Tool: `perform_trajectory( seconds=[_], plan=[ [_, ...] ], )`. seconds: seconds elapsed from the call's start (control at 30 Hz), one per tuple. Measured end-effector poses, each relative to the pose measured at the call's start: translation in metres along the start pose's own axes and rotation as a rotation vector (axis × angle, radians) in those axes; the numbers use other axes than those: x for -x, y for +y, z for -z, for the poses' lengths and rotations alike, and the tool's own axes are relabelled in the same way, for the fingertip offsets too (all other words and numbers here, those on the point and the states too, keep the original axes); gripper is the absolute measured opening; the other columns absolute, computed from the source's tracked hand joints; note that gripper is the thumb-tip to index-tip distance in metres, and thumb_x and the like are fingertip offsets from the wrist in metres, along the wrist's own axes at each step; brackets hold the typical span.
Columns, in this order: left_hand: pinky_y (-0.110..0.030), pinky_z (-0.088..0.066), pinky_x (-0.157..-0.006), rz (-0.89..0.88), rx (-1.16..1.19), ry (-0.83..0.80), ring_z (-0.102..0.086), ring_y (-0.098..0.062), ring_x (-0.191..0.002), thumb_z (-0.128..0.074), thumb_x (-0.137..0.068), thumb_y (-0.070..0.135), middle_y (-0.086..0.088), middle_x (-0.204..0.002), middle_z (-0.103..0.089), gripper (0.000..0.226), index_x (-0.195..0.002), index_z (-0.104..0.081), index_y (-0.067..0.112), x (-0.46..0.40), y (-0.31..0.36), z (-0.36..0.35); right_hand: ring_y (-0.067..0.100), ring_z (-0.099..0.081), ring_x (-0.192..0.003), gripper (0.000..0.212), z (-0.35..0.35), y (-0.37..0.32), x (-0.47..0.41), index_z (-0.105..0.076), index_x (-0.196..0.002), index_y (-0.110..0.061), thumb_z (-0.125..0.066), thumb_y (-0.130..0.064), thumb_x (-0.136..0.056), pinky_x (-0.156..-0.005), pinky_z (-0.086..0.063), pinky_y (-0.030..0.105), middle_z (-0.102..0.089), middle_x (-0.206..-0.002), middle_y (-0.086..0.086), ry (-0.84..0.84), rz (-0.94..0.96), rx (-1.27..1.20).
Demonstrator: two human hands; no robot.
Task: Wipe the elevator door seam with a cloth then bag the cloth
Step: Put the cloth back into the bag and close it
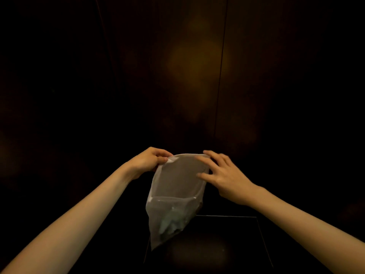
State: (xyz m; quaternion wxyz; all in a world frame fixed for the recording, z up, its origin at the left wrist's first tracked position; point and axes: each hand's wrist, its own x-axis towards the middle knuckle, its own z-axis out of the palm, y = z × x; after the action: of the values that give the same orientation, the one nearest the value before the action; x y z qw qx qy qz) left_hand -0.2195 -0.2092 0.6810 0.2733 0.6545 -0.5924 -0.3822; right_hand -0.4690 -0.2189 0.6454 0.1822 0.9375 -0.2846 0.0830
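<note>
Plastic bag [173, 194] hangs long axis vertical between the hands, cloth [169, 224] at its bottom. Left hand [147, 161] pinches the mouth's left corner; right hand [221, 173], fingers spread, touches its right edge, grasping nothing.

A dim elevator interior is suggested: dark brown metal door panels [158, 76] are seen, split by a thin vertical seam [222, 76] and faintly reflecting warm light.

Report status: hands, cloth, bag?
Left hand pinches bag rim. Right hand open, fingers at mouth. Cloth inside bag, low. Nothing in the way.
</note>
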Motion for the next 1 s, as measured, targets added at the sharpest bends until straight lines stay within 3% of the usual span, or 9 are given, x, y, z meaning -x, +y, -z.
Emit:
perform_trajectory(
  seconds=[0.07, 0.17, 0.33, 0.43, 0.6, 0.7, 0.77, 0.9, 1.0],
  plan=[
    [-0.029, -0.054, -0.082, -0.003, -0.035, -0.030, -0.066, -0.013, -0.093, -0.046, -0.097, 0.014, -0.003, -0.099, -0.069, 0.022, -0.104, -0.066, 0.020, 0.000, 0.001, 0.002, 0.042, -0.021, -0.139, 0.068, -0.002, 0.004, -0.005, -0.052, -0.125, -0.030, -0.077, -0.011, -0.064, -0.102, -0.033, 0.055, -0.021, -0.154, 0.016, -0.043, -0.084, -0.006],
    [-0.031, -0.052, -0.088, -0.027, -0.075, -0.077, -0.065, -0.013, -0.096, -0.048, -0.097, 0.015, -0.002, -0.102, -0.070, 0.022, -0.107, -0.067, 0.019, 0.002, 0.000, 0.007, 0.039, -0.009, -0.143, 0.043, -0.005, 0.004, -0.014, -0.057, -0.118, -0.031, -0.069, -0.020, -0.078, -0.108, -0.023, 0.055, -0.014, -0.156, 0.011, -0.058, -0.117, -0.029],
    [-0.022, -0.052, -0.075, -0.062, -0.148, -0.084, -0.065, -0.011, -0.090, -0.050, -0.096, 0.018, 0.000, -0.099, -0.068, 0.019, -0.106, -0.066, 0.020, 0.011, -0.014, 0.017, 0.017, -0.045, -0.117, 0.019, -0.007, 0.003, -0.026, -0.061, -0.108, -0.024, -0.051, -0.028, -0.092, -0.093, -0.033, 0.033, -0.055, -0.120, -0.004, -0.175, -0.146, -0.245],
    [-0.020, -0.047, -0.072, -0.132, -0.190, -0.059, -0.059, -0.008, -0.081, -0.055, -0.093, 0.017, 0.000, -0.092, -0.061, 0.008, -0.098, -0.058, 0.022, 0.017, -0.031, 0.018, 0.014, -0.056, -0.093, 0.015, -0.005, 0.001, -0.031, -0.066, -0.097, -0.019, -0.057, -0.029, -0.091, -0.078, -0.044, 0.029, -0.062, -0.098, -0.004, -0.178, -0.206, -0.417],
    [-0.036, -0.045, -0.083, -0.269, -0.243, -0.027, -0.050, -0.008, -0.086, -0.053, -0.090, 0.007, 0.002, -0.094, -0.053, 0.030, -0.086, -0.041, 0.034, 0.035, -0.078, 0.018, 0.008, -0.062, -0.069, 0.015, -0.008, 0.004, -0.033, -0.074, -0.088, -0.018, -0.063, -0.028, -0.087, -0.065, -0.054, 0.033, -0.063, -0.075, -0.011, -0.125, -0.290, -0.637],
    [-0.037, -0.035, -0.098, -0.188, -0.415, -0.091, -0.047, -0.007, -0.105, -0.049, -0.093, 0.036, 0.012, -0.106, -0.052, 0.014, -0.100, -0.049, 0.048, 0.041, -0.103, 0.010, 0.010, -0.065, -0.063, 0.011, -0.016, 0.011, -0.030, -0.076, -0.085, -0.024, -0.066, -0.029, -0.085, -0.061, -0.056, 0.035, -0.070, -0.073, -0.009, -0.135, -0.291, -0.721],
    [-0.037, -0.026, -0.102, -0.126, -0.566, -0.105, -0.042, -0.006, -0.111, -0.046, -0.093, 0.047, 0.014, -0.112, -0.049, 0.020, -0.111, -0.053, 0.044, 0.045, -0.115, 0.005, 0.008, -0.066, -0.065, 0.010, -0.018, 0.013, -0.027, -0.076, -0.085, -0.025, -0.067, -0.029, -0.085, -0.062, -0.056, 0.031, -0.070, -0.076, -0.010, -0.146, -0.284, -0.732],
    [-0.037, -0.027, -0.103, -0.120, -0.624, -0.039, -0.045, -0.003, -0.103, -0.051, -0.092, 0.041, 0.013, -0.103, -0.052, 0.009, -0.093, -0.060, 0.038, 0.057, -0.132, 0.002, 0.002, -0.062, -0.073, 0.006, -0.019, 0.020, -0.023, -0.074, -0.084, -0.024, -0.068, -0.026, -0.084, -0.065, -0.052, 0.022, -0.066, -0.083, -0.009, -0.187, -0.302, -0.722],
    [-0.031, -0.039, -0.099, -0.097, -0.425, -0.010, -0.052, -0.003, -0.097, -0.056, -0.089, 0.040, 0.013, -0.100, -0.055, 0.010, -0.081, -0.061, 0.043, 0.075, -0.143, 0.001, 0.001, -0.055, -0.081, 0.008, -0.027, 0.022, -0.025, -0.068, -0.087, -0.024, -0.071, -0.027, -0.081, -0.066, -0.045, 0.015, -0.056, -0.091, -0.009, -0.341, -0.275, -0.733]
  ],
)
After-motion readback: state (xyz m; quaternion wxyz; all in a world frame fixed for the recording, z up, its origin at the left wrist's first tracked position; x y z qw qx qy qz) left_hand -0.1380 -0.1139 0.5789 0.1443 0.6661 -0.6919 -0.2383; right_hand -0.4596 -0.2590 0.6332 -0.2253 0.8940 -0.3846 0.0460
